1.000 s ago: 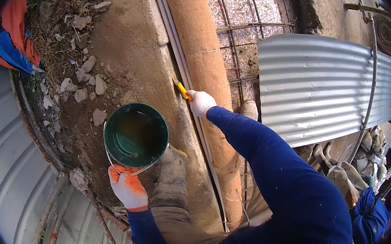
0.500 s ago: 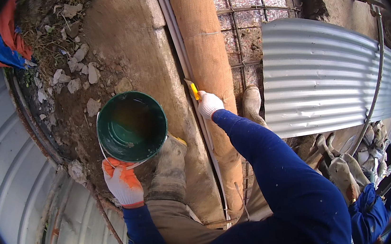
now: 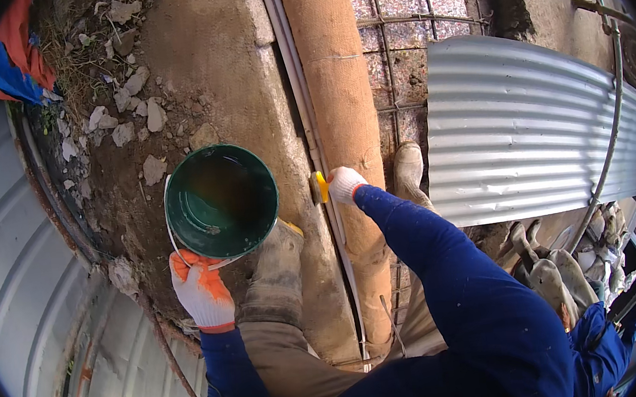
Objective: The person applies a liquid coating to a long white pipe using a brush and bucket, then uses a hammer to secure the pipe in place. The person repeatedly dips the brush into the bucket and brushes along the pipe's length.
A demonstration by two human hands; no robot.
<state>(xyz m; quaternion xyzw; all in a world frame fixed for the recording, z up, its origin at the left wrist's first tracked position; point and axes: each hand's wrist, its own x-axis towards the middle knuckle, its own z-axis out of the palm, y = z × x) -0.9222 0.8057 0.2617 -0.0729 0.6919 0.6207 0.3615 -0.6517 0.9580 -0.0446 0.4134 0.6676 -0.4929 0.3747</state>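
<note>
A dark green bucket (image 3: 226,243) with murky liquid inside hangs at my left. My left hand (image 3: 202,290), in a white glove with orange patches, is closed at the bucket's near edge, by its white handle. In a white glove, my right hand (image 3: 346,185) grips a yellow-handled brush (image 3: 321,188). The brush's brownish head is over the narrow pipes (image 3: 297,84) that run along a concrete edge. Right beside them lies a long, round form wrapped in tan burlap (image 3: 335,104), under my right wrist.
Broken concrete lumps (image 3: 157,116) lie on the dirt at the far left. Curved metal sheeting (image 3: 6,254) stands left, and a corrugated sheet (image 3: 528,130) lies right. Steel rebar (image 3: 389,59) forms a grid beyond the burlap. My muddy boots (image 3: 408,164) straddle the wrapped length.
My right hand has moved slightly nearer to me, and the brush has turned from slanting away to lying more sideways. The bucket has shifted slightly right in view, still held by my left hand.
</note>
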